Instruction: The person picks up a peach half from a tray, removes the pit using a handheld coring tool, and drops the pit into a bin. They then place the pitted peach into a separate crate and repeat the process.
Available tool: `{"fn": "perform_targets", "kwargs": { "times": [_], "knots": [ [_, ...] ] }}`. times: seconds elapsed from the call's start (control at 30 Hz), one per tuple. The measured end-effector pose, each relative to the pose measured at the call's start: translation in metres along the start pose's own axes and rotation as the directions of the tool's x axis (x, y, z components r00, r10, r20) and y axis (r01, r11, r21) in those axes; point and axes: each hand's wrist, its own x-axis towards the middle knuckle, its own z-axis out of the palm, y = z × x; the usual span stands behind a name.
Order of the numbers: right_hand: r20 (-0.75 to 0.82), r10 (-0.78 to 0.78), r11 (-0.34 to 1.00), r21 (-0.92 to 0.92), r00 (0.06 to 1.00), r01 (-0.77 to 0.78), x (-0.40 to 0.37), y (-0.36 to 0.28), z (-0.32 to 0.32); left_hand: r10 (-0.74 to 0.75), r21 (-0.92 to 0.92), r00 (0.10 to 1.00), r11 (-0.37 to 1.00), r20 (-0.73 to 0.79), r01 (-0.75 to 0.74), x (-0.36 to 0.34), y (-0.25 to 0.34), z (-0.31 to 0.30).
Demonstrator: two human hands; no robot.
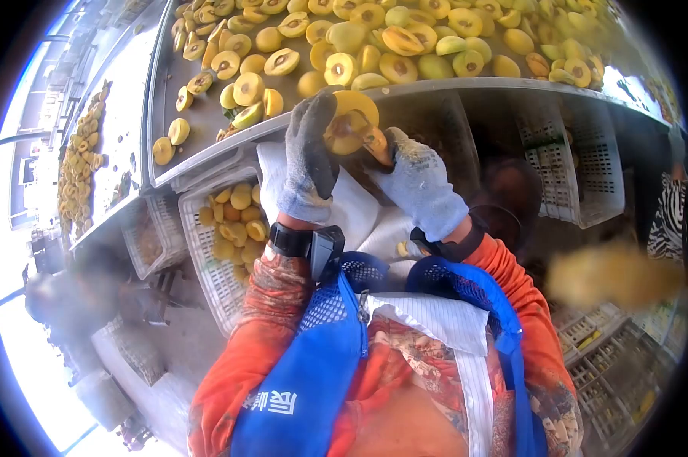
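A yellow peach (357,107), cut open, is held up at the near edge of the sorting table. My left hand (311,156), in a grey-stained work glove, is closed around its left side. From the right, my right hand (424,183), gloved too, pinches a narrow orange-brown piece (376,145) against the cut fruit; I cannot tell whether it is a tool or fruit. Just beyond both hands, many halved peaches (340,68) lie cut side up or down on the metal table (191,126).
Below the table on the left stands a white plastic crate (218,286) of peach pieces. More white crates (587,164) are under the table at right. Another table (119,137) with peaches is at far left. The table's raised metal rim (466,84) runs before me.
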Motion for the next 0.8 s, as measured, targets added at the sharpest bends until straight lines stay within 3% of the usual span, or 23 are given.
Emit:
{"fn": "perform_targets", "kwargs": {
  "times": [0.03, 0.07, 0.13, 0.2, 0.23, 0.27, 0.3, 0.33, 0.43, 0.53, 0.57, 0.73, 0.8],
  "knots": [
    [0.084, 0.101, 0.928, 0.351, 0.991, -0.124, -0.002, 0.001, -0.001, -0.068, -0.120, 0.998, 0.991, -0.001, 0.067, 0.001, 0.008, 0.002],
    [0.198, 0.163, 0.722, 0.644, 0.967, -0.253, -0.004, 0.003, -0.002, -0.136, -0.239, 0.991, 0.962, -0.003, 0.131, 0.002, 0.016, 0.003],
    [0.211, 0.148, 0.488, 0.834, 0.966, -0.257, -0.004, 0.008, -0.006, -0.285, -0.503, 0.958, 0.823, 0.036, 0.264, 0.003, 0.029, 0.011],
    [-0.016, 0.068, 0.617, 0.787, 0.998, -0.030, 0.001, 0.013, -0.011, -0.421, -0.644, 0.896, 0.647, 0.145, 0.408, 0.006, 0.029, 0.014],
    [-0.110, -0.008, 0.784, 0.617, 0.994, 0.075, 0.004, 0.016, -0.014, -0.477, -0.675, 0.851, 0.555, 0.220, 0.486, 0.006, 0.027, 0.012],
    [-0.180, -0.104, 0.898, 0.405, 0.978, 0.170, 0.007, 0.020, -0.017, -0.508, -0.732, 0.789, 0.380, 0.346, 0.566, 0.006, 0.031, 0.005],
    [-0.220, -0.213, 0.953, 0.166, 0.952, 0.252, 0.009, 0.022, -0.019, -0.393, -0.581, 0.872, 0.651, 0.292, 0.488, -0.004, 0.013, 0.003],
    [-0.195, -0.207, 0.972, 0.073, 0.959, 0.224, 0.010, 0.024, -0.017, -0.247, -0.384, 0.930, 0.859, 0.270, 0.340, -0.018, -0.018, 0.006],
    [-0.269, -0.056, 0.972, 0.207, 0.962, 0.114, -0.006, 0.023, -0.013, -0.453, -0.578, 0.852, 0.632, 0.264, 0.516, -0.021, -0.030, 0.023],
    [-0.081, 0.026, 0.986, 0.166, 0.996, -0.012, -0.027, 0.028, 0.003, -0.396, -0.541, 0.885, 0.702, 0.244, 0.463, -0.018, -0.021, 0.025],
    [-0.089, 0.040, 0.984, 0.175, 0.995, -0.024, -0.029, 0.028, 0.006, -0.377, -0.535, 0.890, 0.711, 0.256, 0.456, -0.015, -0.012, 0.023],
    [-0.107, 0.116, 0.970, 0.227, 0.987, -0.089, -0.030, 0.020, 0.007, -0.449, -0.811, 0.822, 0.295, 0.349, 0.506, -0.004, 0.031, 0.024],
    [-0.131, 0.115, 0.978, 0.190, 0.985, -0.089, -0.032, 0.020, 0.011, -0.433, -0.838, 0.885, 0.410, 0.170, 0.361, -0.006, 0.048, 0.028]
  ]
}}
